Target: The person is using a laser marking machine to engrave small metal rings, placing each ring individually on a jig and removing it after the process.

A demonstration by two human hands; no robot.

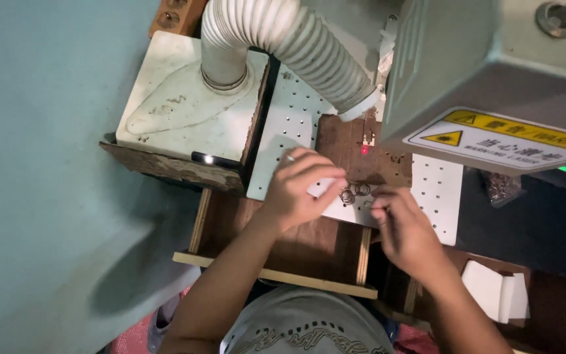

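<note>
My left hand (299,187) rests on a white perforated metal plate (289,115), fingers curled and reaching toward a small cluster of thin metal rings (354,192) on the plate's near edge. My right hand (397,219) sits just right of the rings, fingertips pinched together by them; whether it holds one I cannot tell. Beyond the rings lies a dark brown wooden block (355,154) with a red laser dot (364,150) on it.
A white ribbed hose (296,39) runs from a white box (178,105) toward the block. A grey machine head (486,72) with a yellow warning label hangs at the upper right. White paper pieces (492,288) lie lower right. A wooden frame (276,275) supports the plate.
</note>
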